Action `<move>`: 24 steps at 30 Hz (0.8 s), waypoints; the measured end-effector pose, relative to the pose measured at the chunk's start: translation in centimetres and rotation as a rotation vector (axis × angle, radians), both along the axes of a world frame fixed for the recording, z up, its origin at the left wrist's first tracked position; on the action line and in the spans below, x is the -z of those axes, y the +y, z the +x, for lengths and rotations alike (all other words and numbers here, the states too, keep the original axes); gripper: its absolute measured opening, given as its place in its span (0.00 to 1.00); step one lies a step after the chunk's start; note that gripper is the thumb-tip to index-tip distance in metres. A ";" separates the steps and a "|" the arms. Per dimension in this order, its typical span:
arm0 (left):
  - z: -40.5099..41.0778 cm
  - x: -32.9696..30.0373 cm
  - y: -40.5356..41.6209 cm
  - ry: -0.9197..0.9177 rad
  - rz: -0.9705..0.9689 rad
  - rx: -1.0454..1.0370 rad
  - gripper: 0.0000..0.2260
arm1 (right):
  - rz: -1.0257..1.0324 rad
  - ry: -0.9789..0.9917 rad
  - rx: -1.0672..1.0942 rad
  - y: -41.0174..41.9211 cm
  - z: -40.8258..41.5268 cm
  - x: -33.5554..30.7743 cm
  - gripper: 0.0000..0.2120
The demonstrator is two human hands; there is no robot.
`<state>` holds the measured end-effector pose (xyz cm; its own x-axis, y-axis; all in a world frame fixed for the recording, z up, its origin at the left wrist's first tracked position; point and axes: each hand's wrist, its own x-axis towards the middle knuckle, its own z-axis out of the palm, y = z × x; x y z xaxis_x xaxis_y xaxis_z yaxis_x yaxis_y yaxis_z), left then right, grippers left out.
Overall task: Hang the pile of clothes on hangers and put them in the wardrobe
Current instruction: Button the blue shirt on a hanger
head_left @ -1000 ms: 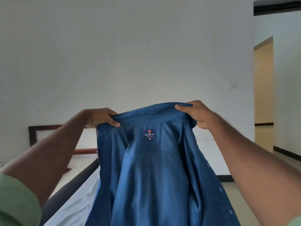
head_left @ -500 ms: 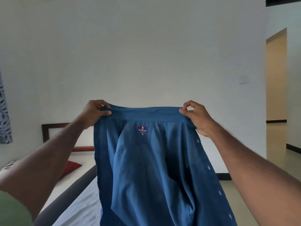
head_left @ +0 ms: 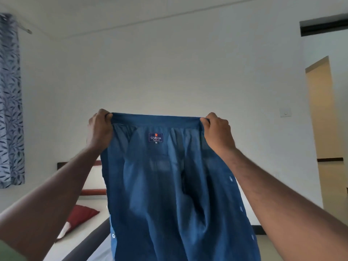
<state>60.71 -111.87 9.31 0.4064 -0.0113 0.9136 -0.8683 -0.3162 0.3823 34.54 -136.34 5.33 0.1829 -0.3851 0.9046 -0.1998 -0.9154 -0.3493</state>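
Note:
A blue button-up shirt point(head_left: 169, 194) hangs in front of me, held up by its collar, inside facing me with a label below the collar. My left hand point(head_left: 99, 129) grips the collar's left end. My right hand point(head_left: 218, 130) grips the collar's right end. The collar is stretched flat and level between them at about head height. White buttons show along both front edges. No hanger and no wardrobe are in view.
A bed point(head_left: 84, 228) with a white sheet, a dark band and a red pillow point(head_left: 81, 215) lies below left, against a wooden headboard point(head_left: 90, 191). A patterned curtain point(head_left: 10, 102) hangs at far left. A doorway point(head_left: 323, 129) opens at right.
Both hands have raised the shirt and pulled the collar wider and tauter. My view has tilted up and left, bringing the curtain and ceiling edge into sight.

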 end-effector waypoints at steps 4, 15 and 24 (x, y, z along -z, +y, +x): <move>-0.8 -2.8 3.8 0.072 0.004 0.165 0.09 | 0.271 0.018 -0.258 2.3 -1.1 -2.3 0.19; -0.7 -5.3 10.7 0.661 0.355 0.515 0.12 | 0.897 0.268 -0.709 4.5 -1.9 -5.6 0.12; -5.4 7.3 -3.4 0.178 -0.044 0.198 0.07 | 0.241 -0.144 -0.065 5.0 4.0 6.8 0.11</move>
